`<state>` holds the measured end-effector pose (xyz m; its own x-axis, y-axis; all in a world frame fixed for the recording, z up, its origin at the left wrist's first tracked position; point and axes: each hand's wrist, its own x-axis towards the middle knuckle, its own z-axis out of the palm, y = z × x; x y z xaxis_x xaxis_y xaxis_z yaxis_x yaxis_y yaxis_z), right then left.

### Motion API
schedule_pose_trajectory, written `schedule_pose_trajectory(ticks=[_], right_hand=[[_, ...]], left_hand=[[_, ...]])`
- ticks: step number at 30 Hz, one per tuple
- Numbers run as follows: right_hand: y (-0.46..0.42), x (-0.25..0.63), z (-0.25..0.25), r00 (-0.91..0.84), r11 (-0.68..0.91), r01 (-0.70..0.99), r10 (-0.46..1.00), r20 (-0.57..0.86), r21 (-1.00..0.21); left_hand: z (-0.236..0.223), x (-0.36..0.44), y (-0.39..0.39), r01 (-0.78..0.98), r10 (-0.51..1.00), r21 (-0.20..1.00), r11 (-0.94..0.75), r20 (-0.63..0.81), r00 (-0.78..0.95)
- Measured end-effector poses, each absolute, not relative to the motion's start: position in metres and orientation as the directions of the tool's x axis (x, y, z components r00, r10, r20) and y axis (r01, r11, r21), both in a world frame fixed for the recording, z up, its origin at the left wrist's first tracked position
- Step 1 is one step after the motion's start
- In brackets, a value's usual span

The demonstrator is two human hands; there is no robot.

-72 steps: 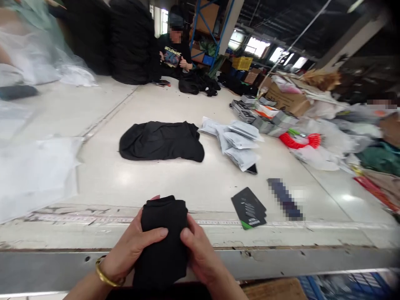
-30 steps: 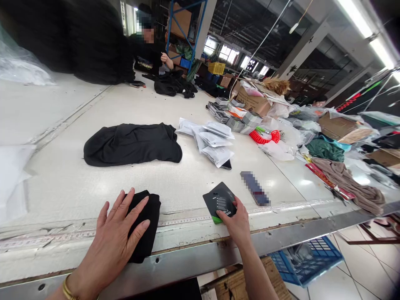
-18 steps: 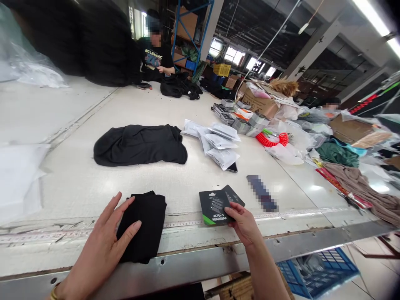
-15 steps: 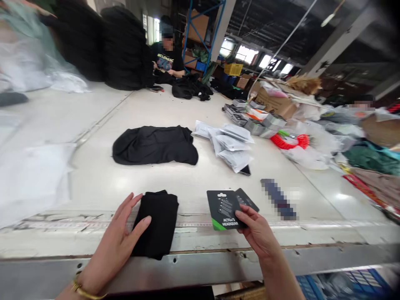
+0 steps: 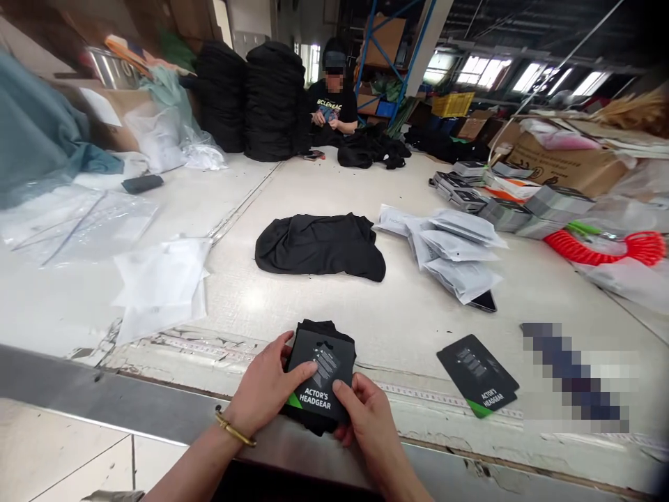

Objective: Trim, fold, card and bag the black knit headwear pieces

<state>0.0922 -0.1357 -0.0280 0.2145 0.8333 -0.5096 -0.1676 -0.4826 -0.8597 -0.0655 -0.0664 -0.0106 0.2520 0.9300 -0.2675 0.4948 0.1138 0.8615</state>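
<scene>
A folded black cloth (image 5: 320, 328) lies at the near edge of the white table (image 5: 408, 314). On top of it sits a black card (image 5: 320, 377) printed "ACTOR'S HEADGEAR" with a green corner. My left hand (image 5: 264, 387), with a gold bangle at the wrist, grips the left side of cloth and card, thumb on the card. My right hand (image 5: 366, 415) grips their lower right side, thumb pressed on the card. A second black card (image 5: 478, 374) lies flat on the table to the right.
A larger black garment (image 5: 320, 245) lies mid-table, with grey pouches (image 5: 452, 247) and a phone (image 5: 483, 301) to its right. White plastic bags (image 5: 162, 282) lie left. A red coiled hose (image 5: 606, 247) and boxes (image 5: 564, 164) sit far right. A seated person (image 5: 334, 104) works beside black stacks (image 5: 251, 101).
My right hand picked one card off the table and brought it left onto the folded cloth. My left hand went from lying flat on the cloth to gripping cloth and card.
</scene>
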Motion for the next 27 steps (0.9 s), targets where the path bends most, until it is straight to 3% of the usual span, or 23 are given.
schedule_pose_trajectory(ticks=[5, 7, 9, 11, 14, 18, 20, 22, 27], right_hand=[[-0.137, 0.098, -0.031, 0.149, -0.504, -0.123, 0.842, -0.518, -0.855], [-0.137, 0.101, -0.033, 0.099, -0.508, -0.109, 0.85, -0.518, -0.855], [-0.137, 0.104, -0.033, 0.082, -0.482, -0.103, 0.868, -0.49, -0.87], [-0.137, 0.107, -0.028, 0.119, -0.434, -0.124, 0.886, -0.448, -0.892], [-0.136, 0.11, -0.014, 0.181, -0.375, -0.28, 0.883, -0.433, -0.884], [-0.135, 0.106, 0.005, -0.119, -0.494, -0.596, 0.834, -0.539, -0.633], [-0.134, 0.101, 0.007, -0.266, -0.584, -0.628, 0.782, -0.564, -0.514], [-0.134, 0.097, 0.003, -0.287, -0.596, -0.631, 0.775, -0.564, -0.497], [-0.125, 0.089, -0.016, -0.091, -0.502, -0.503, 0.84, -0.535, -0.703]], left_hand=[[-0.003, -0.06, -0.063, 0.647, 0.927, 0.761, 0.046, -0.273, 0.255], [-0.001, -0.059, -0.066, 0.591, 0.935, 0.801, 0.098, -0.278, 0.222], [-0.001, -0.058, -0.072, 0.369, 0.93, 0.911, 0.182, -0.282, 0.237], [-0.001, -0.058, -0.078, 0.037, 0.901, 0.947, 0.318, -0.314, 0.3], [0.0, -0.059, -0.084, -0.276, 0.815, 0.792, 0.545, -0.423, 0.395], [0.003, -0.059, -0.086, -0.38, 0.728, 0.636, 0.671, -0.47, 0.499], [0.002, -0.058, -0.084, -0.388, 0.739, 0.648, 0.655, -0.446, 0.504], [0.0, -0.058, -0.081, -0.376, 0.795, 0.728, 0.574, -0.385, 0.468], [-0.007, -0.063, -0.078, -0.22, 0.909, 0.948, 0.228, -0.126, 0.398]])
